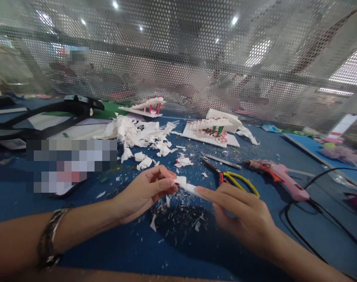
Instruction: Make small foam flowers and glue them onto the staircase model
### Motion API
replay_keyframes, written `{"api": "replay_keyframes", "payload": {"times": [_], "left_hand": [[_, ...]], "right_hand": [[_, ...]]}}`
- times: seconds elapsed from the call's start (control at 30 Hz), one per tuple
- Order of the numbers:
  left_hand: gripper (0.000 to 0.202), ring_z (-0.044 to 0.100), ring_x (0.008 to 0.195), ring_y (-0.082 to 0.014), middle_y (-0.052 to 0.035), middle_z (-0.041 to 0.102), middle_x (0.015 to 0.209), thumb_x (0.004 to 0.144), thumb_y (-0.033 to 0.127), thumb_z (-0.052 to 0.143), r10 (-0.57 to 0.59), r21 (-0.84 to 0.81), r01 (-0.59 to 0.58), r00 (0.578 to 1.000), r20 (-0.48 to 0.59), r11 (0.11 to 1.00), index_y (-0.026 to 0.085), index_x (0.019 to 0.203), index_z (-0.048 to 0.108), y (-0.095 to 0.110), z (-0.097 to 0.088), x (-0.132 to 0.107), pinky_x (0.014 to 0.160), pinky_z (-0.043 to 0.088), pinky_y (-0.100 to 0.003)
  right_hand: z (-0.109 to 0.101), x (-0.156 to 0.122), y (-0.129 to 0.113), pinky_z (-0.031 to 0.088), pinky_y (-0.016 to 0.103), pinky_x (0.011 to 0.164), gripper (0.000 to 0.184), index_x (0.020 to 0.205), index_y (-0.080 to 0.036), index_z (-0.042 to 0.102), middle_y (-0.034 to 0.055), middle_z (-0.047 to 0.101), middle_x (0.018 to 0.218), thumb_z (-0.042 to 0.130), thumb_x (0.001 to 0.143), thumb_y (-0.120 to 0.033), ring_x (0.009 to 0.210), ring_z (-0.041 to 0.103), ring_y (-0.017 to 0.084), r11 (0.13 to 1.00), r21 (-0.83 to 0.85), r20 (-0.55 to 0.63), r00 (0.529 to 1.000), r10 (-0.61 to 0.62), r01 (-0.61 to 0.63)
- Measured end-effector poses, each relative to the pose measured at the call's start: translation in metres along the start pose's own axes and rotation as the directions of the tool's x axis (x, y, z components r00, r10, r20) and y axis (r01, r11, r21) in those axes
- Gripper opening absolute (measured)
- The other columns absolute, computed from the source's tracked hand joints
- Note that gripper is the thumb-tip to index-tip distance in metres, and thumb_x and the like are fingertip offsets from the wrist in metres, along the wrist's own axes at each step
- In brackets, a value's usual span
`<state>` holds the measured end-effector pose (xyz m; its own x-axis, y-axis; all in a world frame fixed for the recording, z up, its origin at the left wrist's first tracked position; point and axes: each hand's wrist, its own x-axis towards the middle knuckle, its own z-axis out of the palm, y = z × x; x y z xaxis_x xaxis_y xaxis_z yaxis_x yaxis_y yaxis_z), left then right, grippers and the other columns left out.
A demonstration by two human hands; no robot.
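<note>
Above the blue table, a small white piece with a dark red spot is pinched between the thumb and fingers of my left hand. My right hand holds a narrow white strip, its index finger stretched along it. The strip meets the white piece at its far end; whether the two are joined I cannot tell. White shavings are scattered under both hands. Just beyond them lies a crumpled white scrap with a red mark.
Yellow-and-red-handled pliers, a metal blade-like strip and a pink glue gun with a black cable lie right. Behind are a pile of torn white paper and two small stair models. A phone lies left.
</note>
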<state>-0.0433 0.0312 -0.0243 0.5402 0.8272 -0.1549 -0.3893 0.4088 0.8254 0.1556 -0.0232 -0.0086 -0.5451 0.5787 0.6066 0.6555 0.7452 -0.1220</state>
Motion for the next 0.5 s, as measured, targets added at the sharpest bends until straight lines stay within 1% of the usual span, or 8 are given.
{"api": "replay_keyframes", "payload": {"times": [0.07,0.17,0.37,0.5], "left_hand": [[0.016,0.054,0.056,-0.0027,0.0052,0.058,0.067,0.06,0.018,0.07,0.0,0.0,0.0,1.0,-0.006,1.0,0.014,0.055,0.055,0.0003,0.0003,0.0006,0.058,0.043,-0.012],[0.016,0.053,0.055,-0.0021,0.0049,0.057,0.065,0.061,0.019,0.069,-0.008,0.005,0.008,1.0,-0.01,1.0,0.014,0.055,0.055,0.0005,0.0009,0.0014,0.058,0.042,-0.012],[0.02,0.048,0.051,-0.0015,0.0048,0.055,0.062,0.061,0.021,0.069,-0.013,0.007,0.013,1.0,0.002,1.0,0.014,0.054,0.052,-0.0007,0.0003,0.0011,0.054,0.04,-0.011],[0.021,0.047,0.053,-0.0028,0.0044,0.053,0.059,0.065,0.025,0.066,-0.001,0.026,0.0,0.999,0.032,1.0,0.014,0.056,0.051,-0.0014,-0.0011,0.0011,0.054,0.039,-0.012]], "right_hand": [[-0.0007,-0.0001,0.0,0.041,0.016,0.049,0.031,0.106,-0.016,0.052,-0.0011,0.052,0.064,0.042,0.078,-0.007,0.053,0.046,0.007,1.0,0.002,-0.007,1.0,0.012,-0.012],[-0.0018,0.0,0.0001,0.041,0.016,0.048,0.032,0.106,-0.016,0.052,-0.0012,0.052,0.064,0.04,0.078,-0.007,0.054,0.047,0.007,1.0,-0.002,0.004,1.0,-0.005,0.005],[-0.0005,0.0005,0.0011,0.041,0.017,0.048,0.032,0.106,-0.016,0.052,-0.0011,0.052,0.065,0.04,0.078,-0.007,0.054,0.046,0.007,0.999,-0.035,-0.004,1.0,-0.001,0.001],[-0.0002,0.0002,0.0007,0.04,0.017,0.047,0.03,0.105,-0.014,0.052,-0.0016,0.05,0.062,0.04,0.078,-0.006,0.053,0.045,0.007,0.999,-0.05,-0.017,1.0,0.004,-0.005]]}}
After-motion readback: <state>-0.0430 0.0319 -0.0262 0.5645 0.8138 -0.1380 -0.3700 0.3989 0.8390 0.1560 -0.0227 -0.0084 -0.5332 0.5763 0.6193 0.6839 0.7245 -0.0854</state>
